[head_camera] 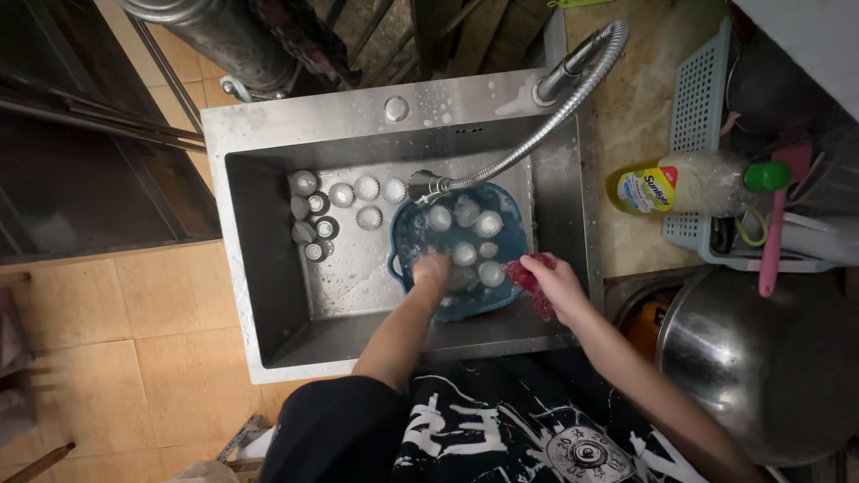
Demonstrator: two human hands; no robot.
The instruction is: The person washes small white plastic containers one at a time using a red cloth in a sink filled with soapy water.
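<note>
A red scrubbing pad (534, 279) is clenched in the right hand (557, 284) at the right rim of a blue basin (407, 234), which sits in the steel sink (268, 268). The pad is judged soft, wet and light, best pinched across its bulk. The left hand (432, 268) is lowered into the basin among small glass cups (489, 224); whether its grip is closed on one cannot be told through the blur. The cups are judged slippery and fragile, best taken around the wall. More cups (315, 215) lie on the sink floor at left. A hose tap (429, 186) hangs above. A dish-soap bottle (689, 183) lies on the counter (626, 107) beside a rack (698, 98).
</note>
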